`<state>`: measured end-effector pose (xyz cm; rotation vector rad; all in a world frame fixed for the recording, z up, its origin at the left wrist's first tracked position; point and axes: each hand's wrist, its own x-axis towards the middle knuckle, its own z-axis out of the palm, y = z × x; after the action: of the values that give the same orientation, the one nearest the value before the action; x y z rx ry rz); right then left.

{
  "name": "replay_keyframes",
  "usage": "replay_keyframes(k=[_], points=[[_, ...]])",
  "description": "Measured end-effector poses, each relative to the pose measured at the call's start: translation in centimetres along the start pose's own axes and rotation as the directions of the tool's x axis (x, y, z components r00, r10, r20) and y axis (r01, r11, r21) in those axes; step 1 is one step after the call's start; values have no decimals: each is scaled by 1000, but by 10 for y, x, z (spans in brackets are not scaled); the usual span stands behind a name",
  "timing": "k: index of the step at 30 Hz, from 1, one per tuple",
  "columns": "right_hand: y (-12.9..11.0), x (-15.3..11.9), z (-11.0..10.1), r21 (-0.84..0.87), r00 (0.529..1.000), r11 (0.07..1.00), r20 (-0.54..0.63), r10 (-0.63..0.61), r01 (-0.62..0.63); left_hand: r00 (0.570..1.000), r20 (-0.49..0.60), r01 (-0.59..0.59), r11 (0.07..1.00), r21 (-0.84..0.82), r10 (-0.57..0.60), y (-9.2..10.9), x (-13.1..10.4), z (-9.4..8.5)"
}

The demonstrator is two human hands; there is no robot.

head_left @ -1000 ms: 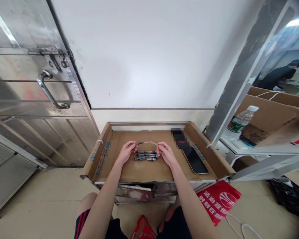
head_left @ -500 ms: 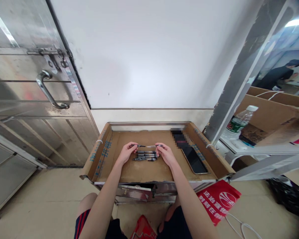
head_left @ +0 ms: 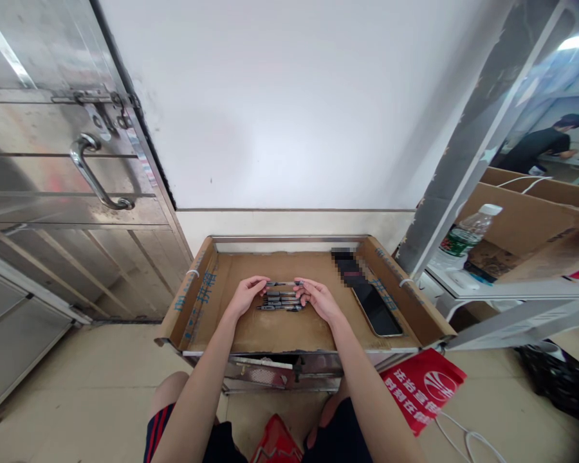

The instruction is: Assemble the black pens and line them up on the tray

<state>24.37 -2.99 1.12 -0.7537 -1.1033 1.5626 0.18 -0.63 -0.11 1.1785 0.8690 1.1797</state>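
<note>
My left hand (head_left: 248, 293) pinches the dark left end of a pen (head_left: 284, 283). The right end of that pen is between the fingertips of my right hand (head_left: 319, 298). It lies level between the two hands, its clear middle showing and its ends partly hidden by fingers. Just below it, several similar black-and-clear pens (head_left: 280, 301) lie side by side on the cardboard (head_left: 251, 331) lining the table. My right fingers hang close over the right ends of those pens; whether they touch cannot be told.
A smartphone (head_left: 377, 310) lies at the right of the cardboard, beside a pixelated dark patch (head_left: 350, 267). Raised cardboard sides (head_left: 189, 292) border the table. A water bottle (head_left: 468, 235) and a cardboard box (head_left: 525, 218) stand on the right. A person (head_left: 535, 146) is in the far background.
My hands have come closer together. The two separate pen parts, one in each hand with a gap between their ends, now meet as one pen.
</note>
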Motion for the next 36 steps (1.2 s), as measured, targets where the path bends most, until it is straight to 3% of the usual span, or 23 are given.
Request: replay_keyframes(k=[24, 36], points=[[-3, 2, 3, -20, 992, 1000, -124, 7, -9, 996, 25, -82, 991, 108, 80, 0, -1, 1], [1, 5, -4, 32, 990, 998, -135, -50, 55, 994, -103, -23, 994, 105, 33, -2, 0, 2]])
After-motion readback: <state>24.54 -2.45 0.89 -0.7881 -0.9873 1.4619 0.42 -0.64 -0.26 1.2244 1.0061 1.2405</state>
